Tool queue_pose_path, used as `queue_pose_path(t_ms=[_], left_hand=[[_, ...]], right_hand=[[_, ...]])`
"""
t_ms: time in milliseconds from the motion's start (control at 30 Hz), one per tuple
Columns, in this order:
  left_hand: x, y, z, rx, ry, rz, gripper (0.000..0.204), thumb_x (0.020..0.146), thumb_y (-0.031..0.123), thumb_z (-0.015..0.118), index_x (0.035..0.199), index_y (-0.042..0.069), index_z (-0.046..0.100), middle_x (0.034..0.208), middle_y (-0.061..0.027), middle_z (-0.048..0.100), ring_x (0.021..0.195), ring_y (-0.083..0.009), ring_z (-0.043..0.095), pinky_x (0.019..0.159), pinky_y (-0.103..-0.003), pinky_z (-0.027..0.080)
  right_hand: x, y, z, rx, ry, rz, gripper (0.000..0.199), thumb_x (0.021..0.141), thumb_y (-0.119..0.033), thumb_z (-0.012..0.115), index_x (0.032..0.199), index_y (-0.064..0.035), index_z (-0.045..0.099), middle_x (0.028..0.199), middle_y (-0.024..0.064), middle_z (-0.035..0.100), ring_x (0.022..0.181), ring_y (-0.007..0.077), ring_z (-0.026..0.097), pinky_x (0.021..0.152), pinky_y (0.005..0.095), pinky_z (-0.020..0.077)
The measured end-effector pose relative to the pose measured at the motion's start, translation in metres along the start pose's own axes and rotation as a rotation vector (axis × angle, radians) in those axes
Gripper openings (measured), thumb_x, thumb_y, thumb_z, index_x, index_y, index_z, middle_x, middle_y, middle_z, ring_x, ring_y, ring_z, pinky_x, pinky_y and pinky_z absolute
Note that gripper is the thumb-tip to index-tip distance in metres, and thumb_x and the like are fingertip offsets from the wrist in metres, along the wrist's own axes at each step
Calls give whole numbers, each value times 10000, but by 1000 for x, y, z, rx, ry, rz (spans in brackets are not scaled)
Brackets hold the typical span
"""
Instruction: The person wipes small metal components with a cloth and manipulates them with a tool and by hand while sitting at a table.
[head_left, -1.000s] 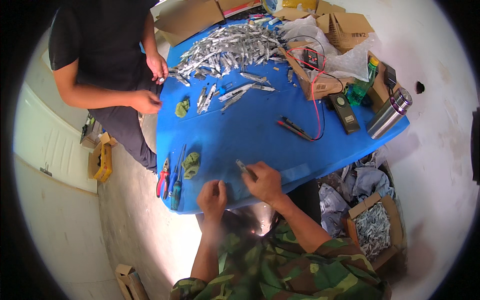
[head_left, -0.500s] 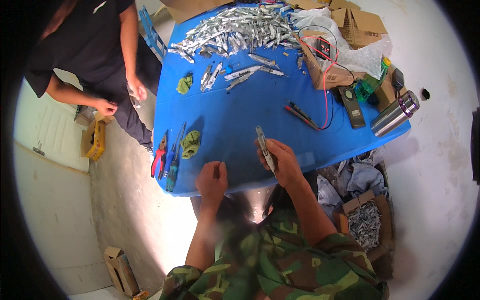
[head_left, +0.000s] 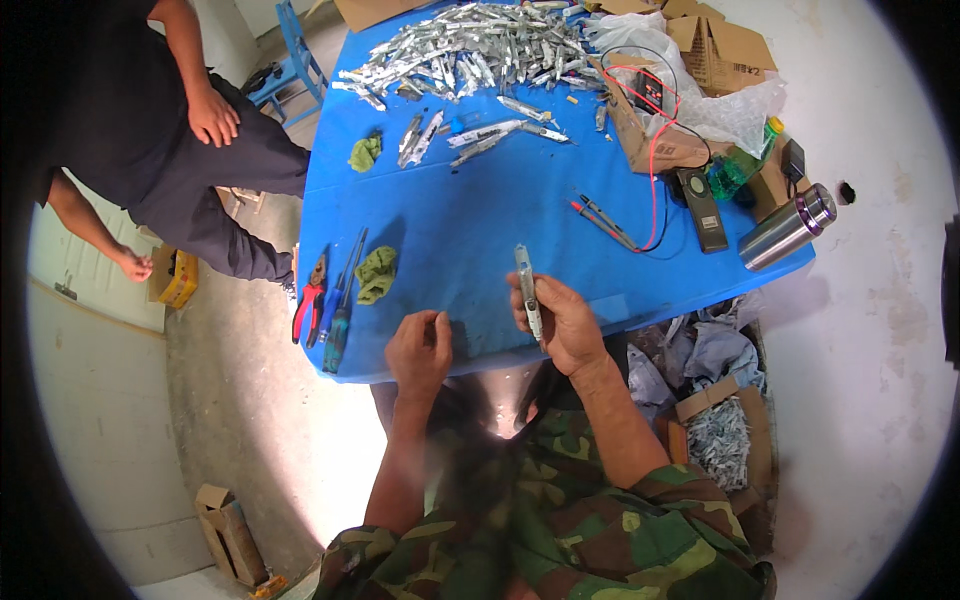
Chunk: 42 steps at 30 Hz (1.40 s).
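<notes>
Blue table [head_left: 470,215], near-left corner: one pliers [head_left: 309,303], two screwdrivers [head_left: 337,340]; right hand [head_left: 568,325] grips one silvery strip [head_left: 526,283]; left hand [head_left: 416,352] curled, contents unclear.

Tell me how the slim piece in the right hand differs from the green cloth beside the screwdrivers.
The slim piece is silvery and straight; the green cloth is crumpled. The slim piece is held in the right hand; the green cloth lies on the blue table.

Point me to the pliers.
In the head view, the pliers lie at the left edge of the blue table, left of the screwdrivers and the nearer green cloth.
</notes>
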<state>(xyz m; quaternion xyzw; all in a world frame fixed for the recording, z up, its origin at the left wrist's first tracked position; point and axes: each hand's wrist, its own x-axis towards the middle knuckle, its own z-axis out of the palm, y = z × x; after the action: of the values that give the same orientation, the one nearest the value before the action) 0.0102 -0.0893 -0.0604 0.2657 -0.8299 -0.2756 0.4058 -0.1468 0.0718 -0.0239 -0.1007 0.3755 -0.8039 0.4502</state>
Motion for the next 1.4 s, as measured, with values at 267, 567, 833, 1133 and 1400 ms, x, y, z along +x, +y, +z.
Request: queue_pose_path(t_ms=[267,567,833,1133,1400], left_hand=[[-5,-14,1,4,-7,16,118,948,97,761,905,17,687,766,-100,667,616,-196,640,582,-329,496],[-6,-11,-1,6,-41,-47,72,932,104,747,938,37,721,858,-131,712,735,-309,713,647,-399,544],[-5,-11,-1,-2,-23,27,78,931,96,740,912,35,694,832,-124,692,707,-320,684,625,-410,523],[-3,-10,-2,17,-43,61,101,932,102,738,886,35,678,777,-122,644,651,-311,635,587,-413,489],[-1,-6,-10,-25,-81,81,100,951,86,744,902,30,678,750,-99,642,603,-229,627,564,-358,483]], right_hand=[[-11,-2,2,-124,101,12,357,1081,-284,561,1266,-3,680,984,22,682,821,95,621,712,240,503],[-12,-25,-21,-116,288,-127,334,1071,-286,559,1236,-26,687,980,26,683,825,101,619,701,248,501],[-18,-54,-32,-334,445,-354,272,1066,-193,591,1227,9,675,970,36,674,780,100,624,631,247,506],[1,-21,-59,-1130,489,-524,292,976,-203,694,1175,11,710,1013,135,766,874,239,735,791,361,572],[5,-7,-54,-1260,546,-647,241,971,-200,674,1142,-37,725,974,159,740,876,335,722,764,403,553]])
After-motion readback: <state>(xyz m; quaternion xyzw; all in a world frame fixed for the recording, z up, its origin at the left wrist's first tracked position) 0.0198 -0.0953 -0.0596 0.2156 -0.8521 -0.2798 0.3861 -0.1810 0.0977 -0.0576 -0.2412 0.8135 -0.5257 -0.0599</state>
